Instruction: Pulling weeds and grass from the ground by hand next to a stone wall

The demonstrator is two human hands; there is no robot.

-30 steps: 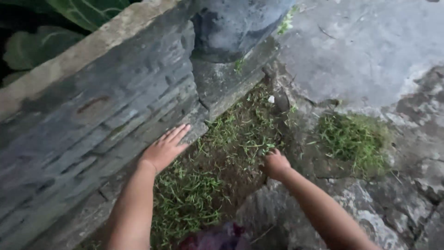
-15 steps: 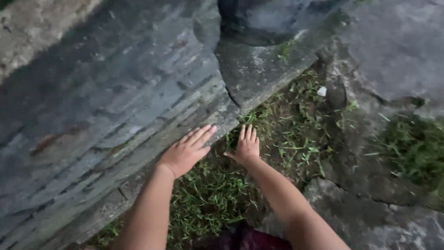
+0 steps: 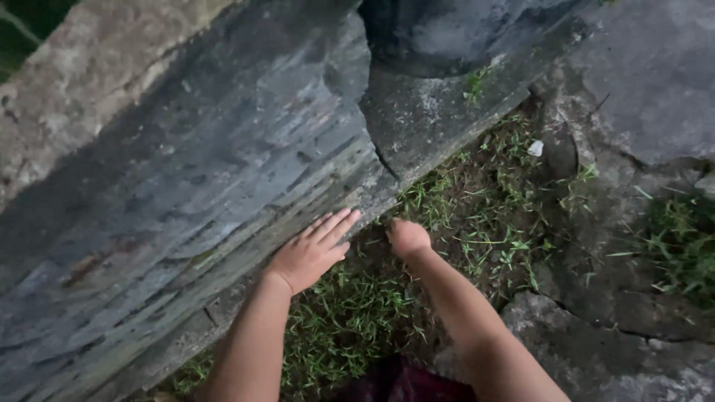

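1. Outdoors, a grey stone wall [image 3: 186, 171] runs diagonally, with cracked paving [image 3: 640, 89] on the other side.
2. Between them lies the grass strip [image 3: 477, 216], long axis following the wall's foot.
3. I see my right hand [image 3: 407, 238] curled closed on grass, nearer.
4. My left hand [image 3: 309, 253] rests flat, fingers together, on the wall's base.

Cracked grey stone ground [image 3: 640, 97] with grass patch [image 3: 477, 216] and small white scrap [image 3: 535, 148].

The left hand [image 3: 309, 253] lies flat, fingers spread, against the foot of a grey stone wall [image 3: 186, 171]. Just right of it, the right hand [image 3: 407, 237] is curled closed down in the grass patch [image 3: 454, 223]. Cracked concrete [image 3: 640, 89] spreads far right.
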